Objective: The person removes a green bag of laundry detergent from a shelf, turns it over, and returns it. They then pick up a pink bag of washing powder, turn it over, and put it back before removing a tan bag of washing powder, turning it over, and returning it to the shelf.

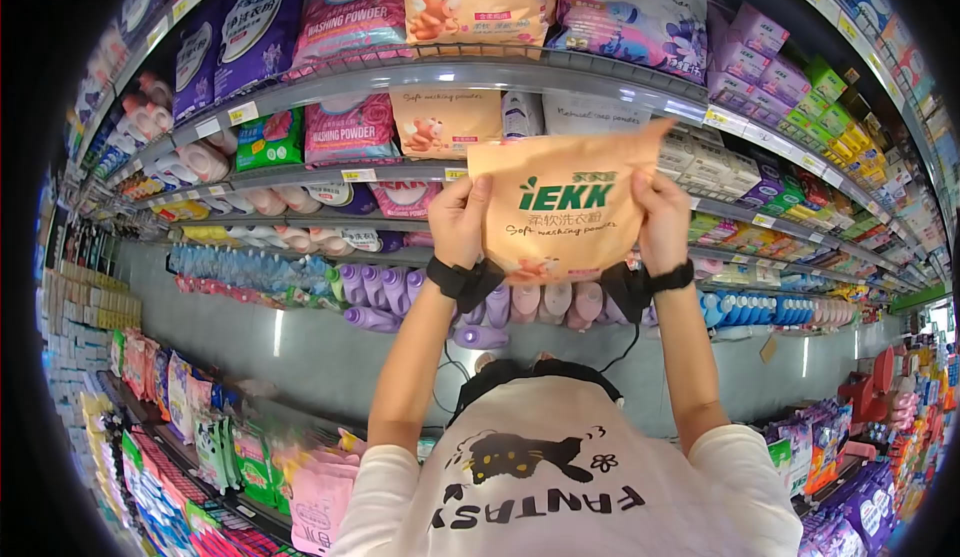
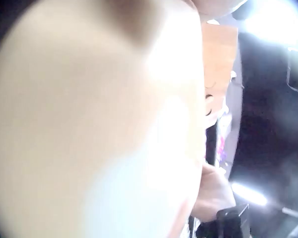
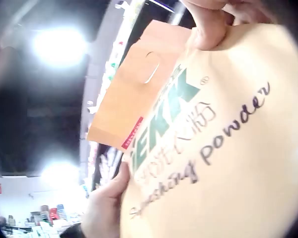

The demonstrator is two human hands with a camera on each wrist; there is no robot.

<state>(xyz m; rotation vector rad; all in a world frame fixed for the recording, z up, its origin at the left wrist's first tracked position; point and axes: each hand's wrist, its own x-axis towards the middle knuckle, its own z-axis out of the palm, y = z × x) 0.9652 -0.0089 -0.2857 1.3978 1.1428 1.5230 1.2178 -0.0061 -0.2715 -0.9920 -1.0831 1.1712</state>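
Note:
An orange-tan bag of washing powder [image 1: 560, 207], printed with green IEKK letters, is held up in front of the shelves between both hands. My left hand [image 1: 458, 222] grips its left edge, thumb on the front face. On the opposite edge, my right hand [image 1: 662, 219] pinches the bag near its upper corner. The right wrist view shows the bag's front close up, with its top flap [image 3: 134, 94] and hand-hole outline leaning back. There the left hand [image 3: 107, 206] holds the far edge. In the left wrist view, a pale, overexposed surface hides most of the scene.
Matching orange bags [image 1: 480, 2] stand on the upper shelf, beside pink washing powder bags [image 1: 350, 12] and a grey one [image 1: 632, 17]. Purple bottles [image 1: 375, 287] line the bottom level. Small boxed goods [image 1: 765, 67] fill the right side. Another stocked shelf [image 1: 250, 457] runs behind the person.

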